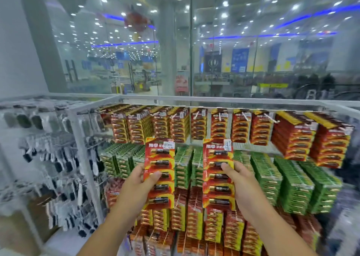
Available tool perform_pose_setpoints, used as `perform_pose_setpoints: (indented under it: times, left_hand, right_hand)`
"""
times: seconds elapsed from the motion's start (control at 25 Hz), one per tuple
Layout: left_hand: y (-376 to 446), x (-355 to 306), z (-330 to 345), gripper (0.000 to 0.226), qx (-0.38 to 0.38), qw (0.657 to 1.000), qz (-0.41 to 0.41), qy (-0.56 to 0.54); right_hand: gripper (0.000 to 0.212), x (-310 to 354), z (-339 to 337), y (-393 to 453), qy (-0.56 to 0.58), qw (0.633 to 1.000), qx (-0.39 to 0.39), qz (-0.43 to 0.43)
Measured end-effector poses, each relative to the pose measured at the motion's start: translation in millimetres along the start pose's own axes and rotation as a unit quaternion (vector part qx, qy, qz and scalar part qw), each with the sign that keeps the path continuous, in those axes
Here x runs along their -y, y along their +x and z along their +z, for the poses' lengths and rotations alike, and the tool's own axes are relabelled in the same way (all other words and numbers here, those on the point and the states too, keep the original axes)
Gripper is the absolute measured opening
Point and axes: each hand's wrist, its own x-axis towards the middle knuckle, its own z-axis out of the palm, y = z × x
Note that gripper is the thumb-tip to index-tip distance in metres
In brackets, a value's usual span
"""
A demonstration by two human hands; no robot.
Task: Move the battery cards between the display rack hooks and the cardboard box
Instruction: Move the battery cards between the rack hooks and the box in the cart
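My left hand (137,185) grips a red battery card (160,164) by its left edge, thumb across the front, and holds it upright in front of the display rack. My right hand (240,179) grips a second red battery card (217,185) by its right edge, thumb on the front. Both cards carry several black batteries and a white price sticker at the top. Behind them the display rack (194,101) has hooks loaded with red battery cards (220,127) in the top row, green ones (266,175) in the middle and red ones lower down. No cardboard box is in view.
A white frame post (81,148) separates the battery rack from hooks of black-and-white socks (58,158) on the left. A glass wall (191,41) rises behind the rack, with a shop floor beyond. A brown surface (17,230) lies at the bottom left.
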Motion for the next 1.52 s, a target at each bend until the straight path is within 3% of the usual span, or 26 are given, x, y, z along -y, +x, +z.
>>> perform_pose_setpoints:
  times: [0.48, 0.72, 0.84, 0.88, 1.0, 1.08, 1.12, 1.24, 1.4, 1.52]
  left_hand:
    - [155.7, 1.2, -54.1, 0.027, -0.014, 1.0, 0.008, -0.006]
    - [232.4, 7.6, -80.1, 0.041, 0.02, 1.0, 0.018, 0.01]
    - [265.7, 11.4, -92.6, 0.019, 0.053, 0.998, 0.016, 0.014]
    - [277.5, 16.8, -96.3, 0.019, 0.064, 0.998, 0.013, 0.017]
    - [302.5, 23.8, -99.2, 0.028, 0.08, 0.997, 0.001, 0.021]
    - [310.0, 26.2, -97.9, 0.025, 0.102, 0.995, -0.005, 0.003]
    - [314.8, 30.5, -97.3, 0.026, 0.115, 0.993, -0.01, 0.001]
    - [317.7, 38.1, -93.7, 0.024, 0.114, 0.993, -0.026, -0.008]
    - [322.8, 46.1, -90.3, 0.028, 0.104, 0.994, -0.024, -0.01]
    - [332.6, 46.8, -83.5, 0.04, 0.106, 0.994, -0.032, -0.004]
  right_hand:
    - [0.019, -12.0, 116.7, 143.9, -0.025, 0.999, 0.035, -0.011]
    - [0.019, -18.5, 156.0, 198.5, -0.031, 0.999, 0.013, -0.025]
    - [0.02, -26.9, 173.7, 215.1, -0.015, 1.0, -0.011, -0.015]
    - [0.025, -29.5, 178.7, 218.3, -0.016, 1.0, -0.017, -0.015]
    - [0.081, -46.9, 183.1, 236.7, -0.025, 0.998, -0.041, -0.036]
    - [0.101, -60.4, 179.6, 247.8, -0.02, 0.997, -0.049, -0.056]
    - [0.099, -62.9, 181.5, 247.4, -0.025, 0.996, -0.056, -0.057]
    - [0.055, -66.3, 187.7, 242.4, -0.02, 0.996, -0.055, -0.062]
    - [0.05, -73.6, 189.1, 248.9, -0.007, 0.996, -0.078, -0.053]
    - [0.019, -71.8, 193.0, 260.7, -0.018, 0.993, -0.101, -0.05]
